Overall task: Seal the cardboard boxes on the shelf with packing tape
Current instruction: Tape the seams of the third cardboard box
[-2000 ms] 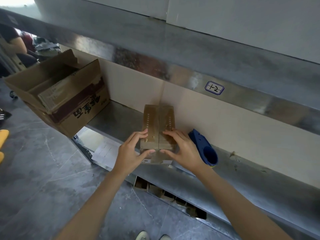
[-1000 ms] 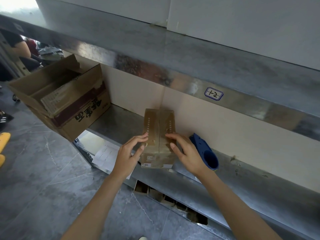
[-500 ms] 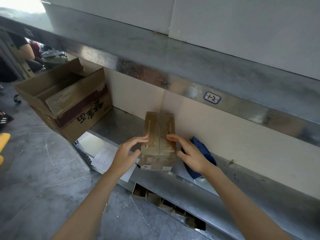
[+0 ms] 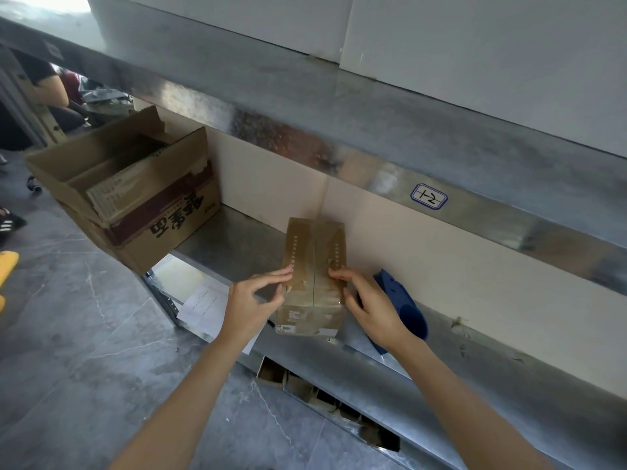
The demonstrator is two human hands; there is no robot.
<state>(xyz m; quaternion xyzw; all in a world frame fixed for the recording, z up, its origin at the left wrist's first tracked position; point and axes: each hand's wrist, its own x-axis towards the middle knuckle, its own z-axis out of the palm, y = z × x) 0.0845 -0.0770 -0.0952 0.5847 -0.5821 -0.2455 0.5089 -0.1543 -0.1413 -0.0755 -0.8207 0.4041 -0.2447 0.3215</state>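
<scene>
**Station status: small box at near edge of shelf**

1. The small cardboard box (image 4: 314, 276) stands on the metal shelf (image 4: 237, 245), at its near edge. Its two top flaps are folded down and meet along a centre seam.
2. My left hand (image 4: 251, 303) is spread, not clenched. Its fingertips (image 4: 287, 271) rest on the left flap and the thumb lies beside the box's left wall.
3. My right hand (image 4: 369, 307) is likewise spread. Its fingertips (image 4: 334, 273) press the right flap near the seam.
4. The blue tape dispenser (image 4: 407, 312) lies on the shelf just right of the box, partly hidden behind my right hand. Neither hand holds it.
5. A large open carton (image 4: 135, 205) overhangs the left end of the shelf.
6. A printed paper sheet (image 4: 207, 303) lies at the shelf's near left corner, beside my left wrist.
7. A handwritten label (image 4: 429, 196) is fixed to the front rail of the shelf above
</scene>
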